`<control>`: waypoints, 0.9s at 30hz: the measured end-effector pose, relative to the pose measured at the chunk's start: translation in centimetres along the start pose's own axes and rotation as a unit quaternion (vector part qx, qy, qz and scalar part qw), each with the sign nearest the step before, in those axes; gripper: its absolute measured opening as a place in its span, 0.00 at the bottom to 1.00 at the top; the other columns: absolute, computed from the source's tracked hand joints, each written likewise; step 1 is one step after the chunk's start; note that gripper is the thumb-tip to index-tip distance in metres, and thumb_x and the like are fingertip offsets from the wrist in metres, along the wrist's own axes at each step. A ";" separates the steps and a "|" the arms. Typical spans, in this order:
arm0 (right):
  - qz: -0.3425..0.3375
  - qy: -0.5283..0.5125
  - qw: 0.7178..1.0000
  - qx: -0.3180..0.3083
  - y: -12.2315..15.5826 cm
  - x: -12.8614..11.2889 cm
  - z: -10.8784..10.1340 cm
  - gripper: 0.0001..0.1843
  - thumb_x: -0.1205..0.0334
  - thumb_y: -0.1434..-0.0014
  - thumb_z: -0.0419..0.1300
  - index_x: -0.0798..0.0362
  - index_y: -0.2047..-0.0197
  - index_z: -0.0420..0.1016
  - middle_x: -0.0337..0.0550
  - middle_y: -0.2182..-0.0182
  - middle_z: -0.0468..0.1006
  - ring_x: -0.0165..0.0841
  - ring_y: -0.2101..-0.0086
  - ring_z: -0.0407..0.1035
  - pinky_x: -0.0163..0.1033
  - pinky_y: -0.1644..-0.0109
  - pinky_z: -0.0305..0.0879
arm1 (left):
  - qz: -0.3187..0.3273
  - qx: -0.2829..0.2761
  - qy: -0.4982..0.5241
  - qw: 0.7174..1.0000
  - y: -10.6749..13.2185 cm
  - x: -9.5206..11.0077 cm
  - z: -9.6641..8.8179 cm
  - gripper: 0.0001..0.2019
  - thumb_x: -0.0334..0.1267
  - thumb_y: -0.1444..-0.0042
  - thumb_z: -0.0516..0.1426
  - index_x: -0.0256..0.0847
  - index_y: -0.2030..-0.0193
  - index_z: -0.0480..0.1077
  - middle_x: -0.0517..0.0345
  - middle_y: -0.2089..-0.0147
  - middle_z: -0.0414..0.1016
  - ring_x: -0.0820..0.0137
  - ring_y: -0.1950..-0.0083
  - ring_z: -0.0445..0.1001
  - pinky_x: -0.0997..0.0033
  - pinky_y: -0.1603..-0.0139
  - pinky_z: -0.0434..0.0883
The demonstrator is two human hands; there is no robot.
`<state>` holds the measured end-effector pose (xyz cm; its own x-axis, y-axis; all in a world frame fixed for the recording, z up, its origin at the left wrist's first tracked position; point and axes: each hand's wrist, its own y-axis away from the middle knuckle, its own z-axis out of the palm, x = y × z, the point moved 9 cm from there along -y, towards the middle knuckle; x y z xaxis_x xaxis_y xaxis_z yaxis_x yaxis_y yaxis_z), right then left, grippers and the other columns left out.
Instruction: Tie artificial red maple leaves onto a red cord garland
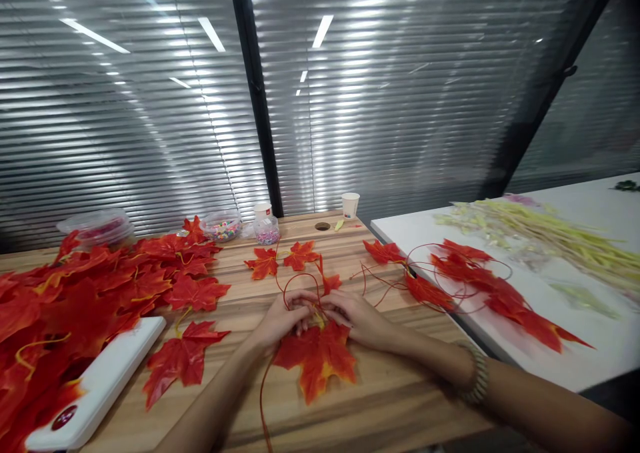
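My left hand (281,317) and my right hand (356,315) meet at the middle of the wooden table (390,399), fingers pinched together over the stem end of an orange-red maple leaf (317,359). A thin red wire (299,279) loops up from between my fingers and carries a few smaller red leaves (299,256). Another length of the wire trails down toward the table's near edge. Both hands are closed on the leaf's stem and the wire.
A big heap of red leaves (85,286) covers the left side, with a white power bank (97,386) on it. Bead tubs (223,226), a small jar (267,231) and a paper cup (351,204) stand at the back. A white table (590,206) to the right holds a leaf garland (480,279) and yellow stems (550,236).
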<state>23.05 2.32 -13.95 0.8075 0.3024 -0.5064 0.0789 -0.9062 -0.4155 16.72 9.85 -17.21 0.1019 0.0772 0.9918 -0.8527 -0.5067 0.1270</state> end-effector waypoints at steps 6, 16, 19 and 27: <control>-0.003 -0.003 1.000 0.000 0.0 0.1 0.0 0.10 0.72 0.44 0.50 0.55 0.60 0.68 0.44 0.68 0.71 0.31 0.69 0.63 0.34 0.66 0.58 | -0.001 0.005 0.002 1.000 0.0 0.0 0.0 0.11 0.32 0.57 0.58 0.33 0.64 0.70 0.61 0.78 0.70 0.82 0.85 0.60 0.82 0.84 0.57; 0.005 -0.004 1.000 -0.007 0.0 0.1 0.1 0.09 0.70 0.42 0.49 0.55 0.61 0.68 0.44 0.67 0.72 0.31 0.67 0.64 0.34 0.64 0.59 | 0.008 0.001 0.001 1.000 0.0 0.0 0.0 0.11 0.31 0.56 0.57 0.34 0.63 0.70 0.62 0.78 0.69 0.82 0.85 0.60 0.82 0.84 0.58; 0.005 -0.001 1.000 -0.004 0.0 0.1 0.0 0.09 0.69 0.41 0.49 0.55 0.60 0.68 0.45 0.67 0.72 0.32 0.67 0.65 0.35 0.64 0.59 | 0.007 -0.004 -0.002 1.000 -0.1 -0.1 0.0 0.11 0.31 0.56 0.57 0.34 0.63 0.70 0.62 0.78 0.69 0.82 0.84 0.60 0.83 0.84 0.58; 0.004 -0.006 1.000 -0.004 0.0 0.0 -0.1 0.09 0.69 0.41 0.49 0.55 0.60 0.69 0.45 0.67 0.72 0.32 0.67 0.65 0.35 0.64 0.60 | 0.011 -0.003 -0.003 1.000 -0.2 -0.2 -0.1 0.11 0.31 0.56 0.56 0.34 0.63 0.69 0.61 0.76 0.70 0.82 0.85 0.60 0.83 0.84 0.58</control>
<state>23.09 2.31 -13.90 0.8009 0.2984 -0.5191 0.0769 -0.9111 -0.4050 16.81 9.98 -17.47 0.0865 0.0609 0.9944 -0.8582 -0.5024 0.1054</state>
